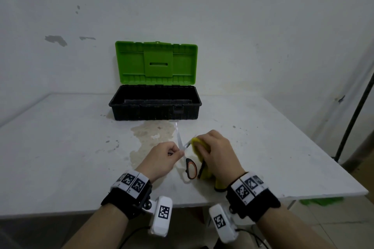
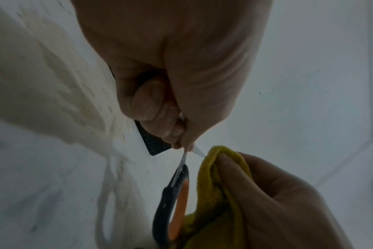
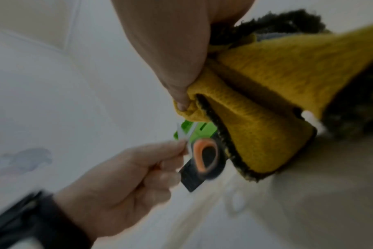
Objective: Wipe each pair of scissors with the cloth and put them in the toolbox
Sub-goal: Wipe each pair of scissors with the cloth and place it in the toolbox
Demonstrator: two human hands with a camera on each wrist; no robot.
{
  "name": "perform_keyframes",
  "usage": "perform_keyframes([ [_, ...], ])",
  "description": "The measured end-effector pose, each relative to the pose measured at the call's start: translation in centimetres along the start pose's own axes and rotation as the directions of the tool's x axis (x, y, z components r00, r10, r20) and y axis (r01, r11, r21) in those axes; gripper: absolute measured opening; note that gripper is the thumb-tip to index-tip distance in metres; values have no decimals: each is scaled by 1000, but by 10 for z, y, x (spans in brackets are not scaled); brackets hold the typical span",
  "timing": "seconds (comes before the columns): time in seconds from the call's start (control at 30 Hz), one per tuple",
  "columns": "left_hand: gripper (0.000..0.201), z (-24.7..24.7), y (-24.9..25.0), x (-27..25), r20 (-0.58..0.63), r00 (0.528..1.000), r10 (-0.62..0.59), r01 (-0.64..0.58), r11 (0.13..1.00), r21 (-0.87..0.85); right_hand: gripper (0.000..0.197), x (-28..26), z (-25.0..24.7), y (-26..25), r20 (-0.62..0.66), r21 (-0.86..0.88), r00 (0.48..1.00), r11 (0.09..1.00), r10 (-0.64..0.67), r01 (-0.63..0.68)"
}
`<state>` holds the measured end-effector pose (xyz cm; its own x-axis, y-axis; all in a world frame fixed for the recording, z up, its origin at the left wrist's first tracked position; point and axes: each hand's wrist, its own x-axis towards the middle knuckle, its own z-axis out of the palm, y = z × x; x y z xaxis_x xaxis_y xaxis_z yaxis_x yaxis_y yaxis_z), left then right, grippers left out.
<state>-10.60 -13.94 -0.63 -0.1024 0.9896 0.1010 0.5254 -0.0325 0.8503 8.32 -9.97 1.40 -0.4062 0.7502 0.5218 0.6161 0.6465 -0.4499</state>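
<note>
My left hand point(image 1: 162, 154), left of centre in the lower half of the head view, is curled tight, thumb and fingertips pinching the scissors point(image 1: 187, 157) at the blades near the pivot. The blades are spread apart: one points up toward the toolbox, the other angles right into the cloth. The black handle loop with its orange lining hangs down toward me, just above the worktop point(image 1: 60, 147).

Just right of that, my right hand point(image 1: 218, 155) is closed around the yellow cloth point(image 1: 199, 147), with the thumb and fingers bunching a fold of it over the right-hand blade. The rest of the cloth, yellow with a dark edge, trails below my palm.

The toolbox point(image 1: 155, 103) stands upper centre on the worktop, well apart from my hands, green lid raised upright and black tray open.
</note>
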Motion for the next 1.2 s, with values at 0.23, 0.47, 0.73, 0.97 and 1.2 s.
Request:
perform_keyframes([
  [0.23,23,1,4,-3,50,996,73,-76,995,64,18,-2,13,5,-18,-11,1000,1000,4,-4],
  [0.47,21,-5,5,-5,48,997,54,-61,986,158,15,15,-8,24,-130,-14,977,985,169,-173],
  [0.73,19,-8,17,0,66,980,188,-199,923,329,15,1,10,-1,16,-41,1000,999,-13,14],
  [0.97,22,-12,11,-2,54,991,121,-132,940,314,17,17,-5,23,-81,-62,982,982,173,-179],
  [1.2,22,-7,11,1,77,989,127,-144,949,280,8,5,-1,4,13,116,995,988,101,-101],
])
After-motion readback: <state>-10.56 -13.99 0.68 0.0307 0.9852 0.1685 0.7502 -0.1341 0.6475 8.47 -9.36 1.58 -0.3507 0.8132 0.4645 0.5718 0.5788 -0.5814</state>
